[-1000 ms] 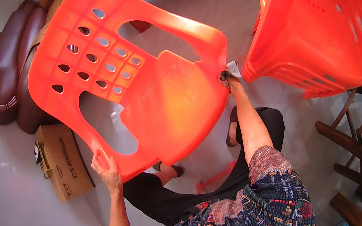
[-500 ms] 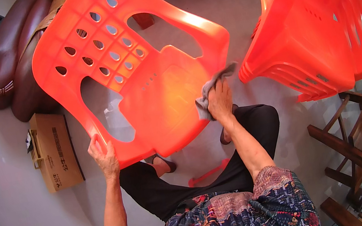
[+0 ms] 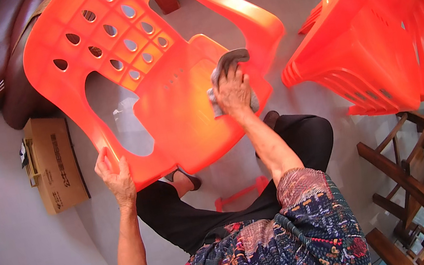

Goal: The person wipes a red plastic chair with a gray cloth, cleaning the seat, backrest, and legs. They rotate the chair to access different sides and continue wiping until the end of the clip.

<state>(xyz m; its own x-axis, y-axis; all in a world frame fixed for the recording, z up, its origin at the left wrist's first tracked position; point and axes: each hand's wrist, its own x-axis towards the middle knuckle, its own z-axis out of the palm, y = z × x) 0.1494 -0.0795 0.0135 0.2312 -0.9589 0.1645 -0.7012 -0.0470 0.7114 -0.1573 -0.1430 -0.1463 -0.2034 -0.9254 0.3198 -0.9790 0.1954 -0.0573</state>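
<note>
A red-orange plastic armchair (image 3: 176, 121) with drop-shaped holes in its backrest stands in front of me, its front edge toward my knees. My left hand (image 3: 115, 176) grips the front end of its left armrest, the thumb on the near side and the fingers curled over the edge. On the right part of the seat, my right hand (image 3: 233, 92) presses down a grey cloth (image 3: 236, 58). The cloth bunches out beyond the fingertips and beside the palm.
At the right stands a stack of matching red-orange chairs (image 3: 346, 65). Dark wooden furniture (image 3: 404, 173) lies below it. A cardboard box (image 3: 57, 164) and a brown leather sofa (image 3: 16, 70) are at the left. Part of a red-orange stool (image 3: 242, 193) shows beneath me.
My right hand has slid the cloth from the seat's right edge inward and away from me. The left hand keeps its hold on the armrest. The view has shifted slightly.
</note>
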